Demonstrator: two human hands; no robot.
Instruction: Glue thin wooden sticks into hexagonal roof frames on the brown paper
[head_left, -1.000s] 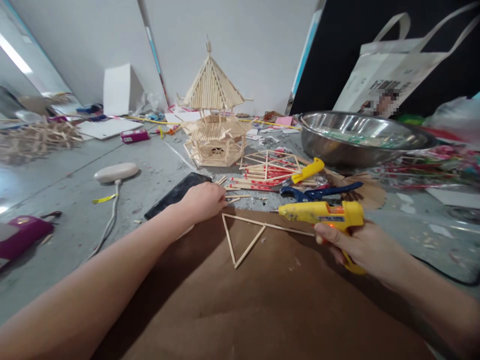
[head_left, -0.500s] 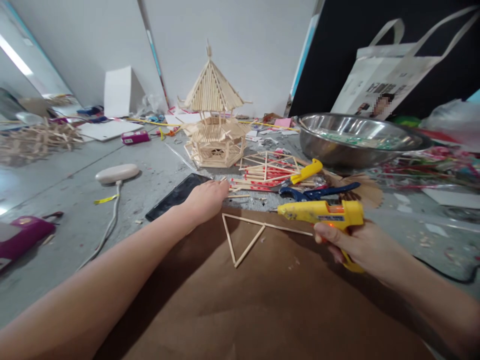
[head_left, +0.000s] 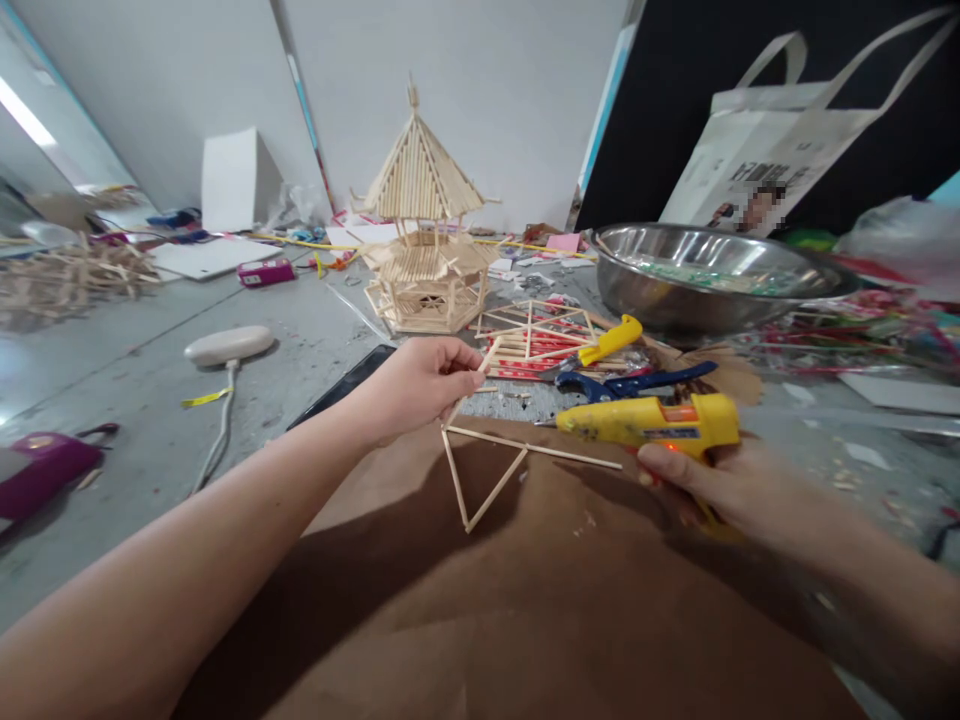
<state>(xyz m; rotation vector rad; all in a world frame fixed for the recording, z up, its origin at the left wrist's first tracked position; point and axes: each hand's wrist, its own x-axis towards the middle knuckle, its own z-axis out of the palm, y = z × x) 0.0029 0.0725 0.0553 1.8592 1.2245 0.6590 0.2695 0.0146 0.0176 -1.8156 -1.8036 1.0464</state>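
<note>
Between thumb and fingers, my left hand (head_left: 431, 380) pinches a thin wooden stick (head_left: 491, 354), tilted above the far edge of the brown board (head_left: 480, 620). My right hand (head_left: 694, 480) is wrapped round a yellow hot glue gun (head_left: 637, 420), its nozzle pointing left and its orange light glowing. On the board between them lies a triangle of sticks (head_left: 496, 490), whose top stick runs on to the right. Behind, loose sticks with red marks (head_left: 517, 368) lie under a flat stick frame (head_left: 529, 325). A stick pagoda model (head_left: 424, 270) stands at the back.
Blue-handled pliers (head_left: 637, 382) and a yellow-handled tool (head_left: 611, 340) lie just beyond the glue gun. A steel basin (head_left: 720, 300) stands back right. Left are a dark phone (head_left: 341, 385), partly behind my arm, a white corded device (head_left: 229, 345) and a purple device (head_left: 52, 470).
My left hand has risen slightly and moved right from beside the phone, now with a stick in its fingers. The glue gun has shifted slightly right.
</note>
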